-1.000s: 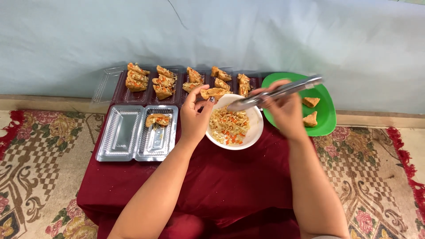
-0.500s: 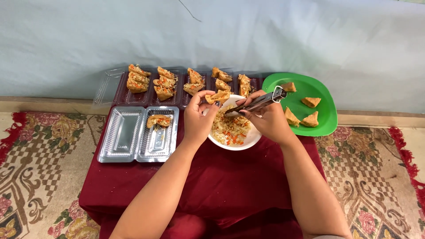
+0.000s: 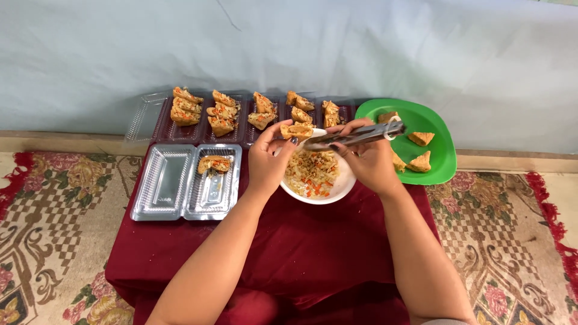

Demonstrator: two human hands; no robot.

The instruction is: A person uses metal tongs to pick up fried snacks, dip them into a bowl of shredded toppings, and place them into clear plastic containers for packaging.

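The left hand (image 3: 269,157) has its grip closed on a stuffed fried piece (image 3: 297,130), held above the far left rim of the white bowl (image 3: 316,194). The right hand (image 3: 368,161) clasps metal tongs (image 3: 355,136), whose tips point left and meet the piece. The bowl, filled with shredded vegetables, sits on the red surface (image 3: 289,253). To its right lies a green plate (image 3: 442,153) with fried triangles, to its left a clear tray (image 3: 168,183) holding one filled piece (image 3: 214,163).
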